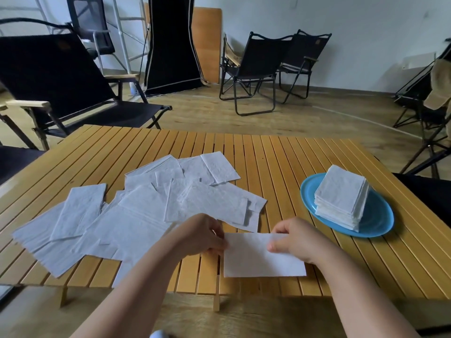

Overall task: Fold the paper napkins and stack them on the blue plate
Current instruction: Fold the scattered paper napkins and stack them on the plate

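Both hands at near edge of slatted tabletop [280, 152]. Left hand [202, 234] pinches left end of folded napkin [261, 258], fingers closed on it. Right hand [296, 239] pinches its right end, thumb on top. Loose napkins [136, 211] spread over left half of tabletop. Blue plate [375, 220] near right edge, carrying tall stack of folded napkins [341, 196].

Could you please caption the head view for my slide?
Both hands, left and right, fold a napkin beside the blue plate.
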`<action>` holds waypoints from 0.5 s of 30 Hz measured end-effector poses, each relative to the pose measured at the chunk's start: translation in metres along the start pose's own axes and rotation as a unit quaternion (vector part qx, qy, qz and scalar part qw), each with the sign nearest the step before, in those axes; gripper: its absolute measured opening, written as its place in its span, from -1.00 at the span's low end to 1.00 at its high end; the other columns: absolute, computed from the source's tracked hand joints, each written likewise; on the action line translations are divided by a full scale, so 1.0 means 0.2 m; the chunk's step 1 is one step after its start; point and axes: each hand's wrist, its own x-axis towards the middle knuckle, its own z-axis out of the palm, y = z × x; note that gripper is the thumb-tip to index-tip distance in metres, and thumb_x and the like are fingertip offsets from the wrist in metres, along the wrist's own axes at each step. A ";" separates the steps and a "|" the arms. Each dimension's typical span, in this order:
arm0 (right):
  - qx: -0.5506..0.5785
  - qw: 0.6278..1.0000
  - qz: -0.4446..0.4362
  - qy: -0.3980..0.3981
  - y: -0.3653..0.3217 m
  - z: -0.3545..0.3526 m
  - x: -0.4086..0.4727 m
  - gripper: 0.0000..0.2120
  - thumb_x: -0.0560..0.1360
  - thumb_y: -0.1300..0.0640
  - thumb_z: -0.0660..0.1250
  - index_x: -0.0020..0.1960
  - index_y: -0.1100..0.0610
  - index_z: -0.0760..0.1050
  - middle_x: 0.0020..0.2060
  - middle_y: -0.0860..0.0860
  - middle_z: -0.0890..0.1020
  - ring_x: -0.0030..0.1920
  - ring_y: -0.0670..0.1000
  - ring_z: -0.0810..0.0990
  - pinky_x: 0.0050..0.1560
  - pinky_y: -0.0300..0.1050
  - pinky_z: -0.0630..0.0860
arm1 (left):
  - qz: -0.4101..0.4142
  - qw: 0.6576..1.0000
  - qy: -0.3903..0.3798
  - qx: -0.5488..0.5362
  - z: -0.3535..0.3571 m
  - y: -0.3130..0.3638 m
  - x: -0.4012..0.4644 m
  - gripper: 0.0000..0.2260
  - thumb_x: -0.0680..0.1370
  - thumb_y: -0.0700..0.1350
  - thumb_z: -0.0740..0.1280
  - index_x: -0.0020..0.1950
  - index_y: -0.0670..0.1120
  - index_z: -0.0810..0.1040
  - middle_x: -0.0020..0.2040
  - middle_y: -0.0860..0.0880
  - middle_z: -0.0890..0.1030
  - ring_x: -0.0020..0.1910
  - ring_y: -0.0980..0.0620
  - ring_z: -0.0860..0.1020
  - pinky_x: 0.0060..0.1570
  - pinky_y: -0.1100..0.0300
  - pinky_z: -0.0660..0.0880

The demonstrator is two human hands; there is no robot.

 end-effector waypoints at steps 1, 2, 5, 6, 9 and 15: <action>-0.010 1.000 0.004 -0.002 0.00 0.01 0.00 -0.90 0.48 0.01 0.49 -0.16 -0.02 0.61 -0.23 -0.03 0.61 -0.17 -0.04 0.61 -0.20 -0.15 0.55 | 0.002 1.000 -0.003 0.023 0.01 -0.01 0.00 -0.93 0.48 -0.05 0.49 -0.13 -0.03 0.70 -0.25 0.05 0.72 -0.31 0.15 0.61 -0.16 0.19 0.59; -0.020 1.000 0.008 -0.004 -0.01 0.01 0.01 -0.92 0.48 0.01 0.49 -0.13 -0.02 0.61 -0.20 -0.02 0.63 -0.14 -0.03 0.62 -0.18 -0.16 0.57 | 0.006 0.999 0.008 0.046 0.01 -0.01 0.01 -0.91 0.49 -0.02 0.48 -0.15 -0.02 0.69 -0.25 0.07 0.72 -0.29 0.14 0.62 -0.17 0.20 0.58; -0.046 0.999 0.017 -0.012 -0.01 0.03 0.03 -0.92 0.47 0.02 0.49 -0.11 -0.02 0.61 -0.16 -0.01 0.63 -0.11 -0.02 0.62 -0.19 -0.19 0.56 | 0.040 0.986 0.122 0.109 0.02 -0.01 0.02 -0.90 0.53 0.05 0.44 -0.12 0.05 0.63 -0.10 0.07 0.68 -0.12 0.08 0.62 -0.08 0.16 0.61; -0.055 0.998 0.019 -0.013 -0.01 0.04 0.05 -0.91 0.46 0.01 0.49 -0.10 -0.02 0.60 -0.15 -0.01 0.63 -0.11 -0.02 0.62 -0.21 -0.20 0.52 | 0.064 0.975 0.165 0.131 0.02 -0.01 0.03 -0.93 0.56 0.05 0.41 -0.07 0.08 0.62 0.02 0.08 0.64 -0.01 0.09 0.58 0.01 0.15 0.60; -0.078 0.996 0.034 -0.005 -0.01 0.06 0.07 -0.80 0.44 -0.02 0.52 -0.03 -0.02 0.54 -0.11 -0.03 0.60 -0.11 -0.03 0.58 -0.22 -0.22 0.50 | 0.127 0.949 0.215 0.192 0.03 -0.04 0.06 -0.87 0.61 0.04 0.34 0.11 0.14 0.65 0.38 0.12 0.47 0.36 0.04 0.37 0.28 0.11 0.46; -0.100 0.989 0.067 0.088 0.00 0.08 0.11 -0.65 0.39 -0.11 0.52 0.01 -0.06 0.41 -0.10 -0.11 0.51 -0.09 -0.07 0.53 -0.05 -0.13 0.61 | 0.147 0.953 0.175 0.199 0.05 -0.11 0.12 -0.75 0.65 -0.03 0.29 0.30 0.16 0.59 0.45 0.21 0.45 0.48 0.12 0.36 0.48 -0.03 0.31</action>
